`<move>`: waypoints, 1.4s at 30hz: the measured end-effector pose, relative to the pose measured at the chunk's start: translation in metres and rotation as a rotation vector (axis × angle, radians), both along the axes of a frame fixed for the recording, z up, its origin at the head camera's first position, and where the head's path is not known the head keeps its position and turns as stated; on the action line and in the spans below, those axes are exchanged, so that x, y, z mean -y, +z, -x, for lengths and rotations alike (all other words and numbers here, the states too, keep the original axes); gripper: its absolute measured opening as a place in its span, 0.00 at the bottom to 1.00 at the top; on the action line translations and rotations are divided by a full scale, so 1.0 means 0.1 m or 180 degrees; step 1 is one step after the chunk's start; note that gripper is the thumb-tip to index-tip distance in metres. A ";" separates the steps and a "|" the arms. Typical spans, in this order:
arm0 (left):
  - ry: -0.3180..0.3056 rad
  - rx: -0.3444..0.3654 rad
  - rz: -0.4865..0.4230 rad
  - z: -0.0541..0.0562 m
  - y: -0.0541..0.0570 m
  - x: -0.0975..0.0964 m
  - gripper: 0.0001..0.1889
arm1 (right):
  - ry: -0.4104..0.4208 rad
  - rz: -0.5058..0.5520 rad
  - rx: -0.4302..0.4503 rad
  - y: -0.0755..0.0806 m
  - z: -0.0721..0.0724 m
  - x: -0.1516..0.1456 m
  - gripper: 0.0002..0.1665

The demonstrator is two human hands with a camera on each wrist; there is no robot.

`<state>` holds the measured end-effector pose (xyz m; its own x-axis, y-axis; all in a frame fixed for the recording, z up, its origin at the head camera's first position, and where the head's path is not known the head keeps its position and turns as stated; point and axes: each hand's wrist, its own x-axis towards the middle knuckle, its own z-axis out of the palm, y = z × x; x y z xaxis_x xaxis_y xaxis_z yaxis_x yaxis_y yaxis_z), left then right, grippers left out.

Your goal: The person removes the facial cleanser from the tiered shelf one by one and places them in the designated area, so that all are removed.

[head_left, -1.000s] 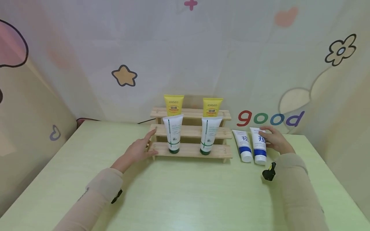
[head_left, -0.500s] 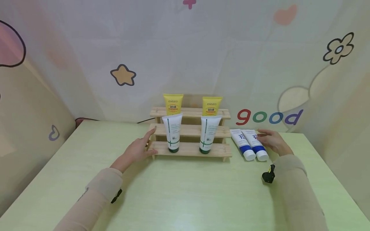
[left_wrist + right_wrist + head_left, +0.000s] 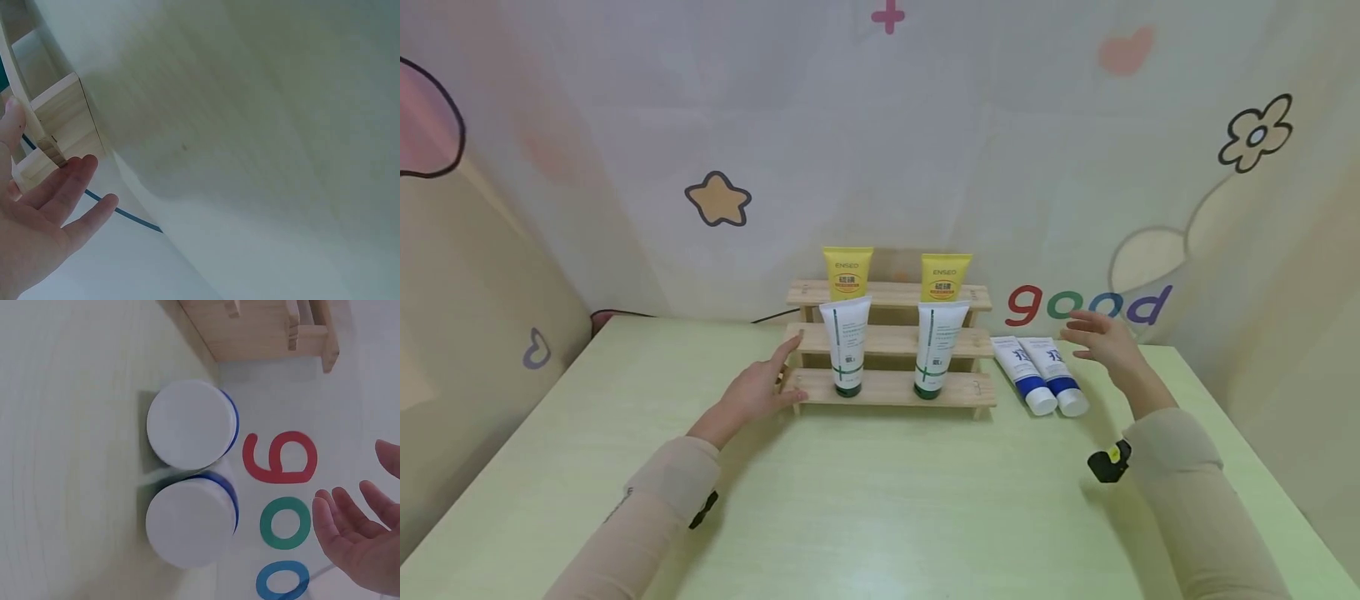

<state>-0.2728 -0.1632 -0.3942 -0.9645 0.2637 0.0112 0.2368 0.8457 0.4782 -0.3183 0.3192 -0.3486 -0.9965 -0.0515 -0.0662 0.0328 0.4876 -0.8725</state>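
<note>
A stepped wooden display rack (image 3: pixel 895 387) stands against the back wall. My left hand (image 3: pixel 751 395) holds its left end, thumb on the lowest step and index finger at the middle one; the left wrist view shows the other fingers (image 3: pixel 72 187) extended at the board's end. Two white squeeze tubes with blue bands, a left one (image 3: pixel 1018 364) and a right one (image 3: pixel 1051 367), lie side by side on the table right of the rack, caps toward me. My right hand (image 3: pixel 1108 343) hovers up and right of them, fingers loosely spread, holding nothing.
On the lowest step stand two white-and-green tubes, one left (image 3: pixel 848 346) and one right (image 3: pixel 937 350). Behind them are two yellow tubes, one left (image 3: pixel 848 271) and one right (image 3: pixel 945 275). A printed cloth (image 3: pixel 1037 167) hangs behind the pale green table (image 3: pixel 880 500).
My right hand slid the two blue-banded tubes left, closer to the rack and together, turning them slantwise. It then let go and rose away. My left hand stayed at the rack.
</note>
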 end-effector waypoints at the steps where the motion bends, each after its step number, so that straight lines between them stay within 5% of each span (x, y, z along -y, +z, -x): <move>1: 0.0014 0.0011 0.0001 0.00 0.01 0.00 0.46 | 0.0008 0.0040 -0.0046 0.03 -0.02 0.03 0.36; 14: -0.0007 -0.0055 -0.0041 0.00 -0.04 0.04 0.46 | 0.0331 0.0798 -0.0544 0.22 -0.10 0.60 0.30; 21: 0.0016 -0.0043 -0.0041 -0.04 -0.08 0.07 0.46 | 0.0480 0.1172 -0.0696 0.28 -0.03 1.12 0.31; 27: -0.0047 -0.0123 -0.0104 -0.04 -0.08 0.06 0.45 | 0.0557 0.1067 -0.0657 0.35 0.12 1.34 0.31; 33: -0.0037 -0.0105 -0.0098 -0.03 -0.07 0.03 0.45 | 0.0326 0.1150 -0.0706 0.38 0.20 1.47 0.24; 42: -0.0033 -0.0120 -0.0124 -0.01 -0.04 0.02 0.45 | -0.0105 0.1753 -0.1218 0.46 0.17 1.36 0.19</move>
<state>-0.2714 -0.1654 -0.3981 -0.9605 0.2722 0.0580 0.2639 0.8241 0.5012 -0.3356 0.1836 -0.3022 -0.9461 0.0541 0.3193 -0.3211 -0.0280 -0.9466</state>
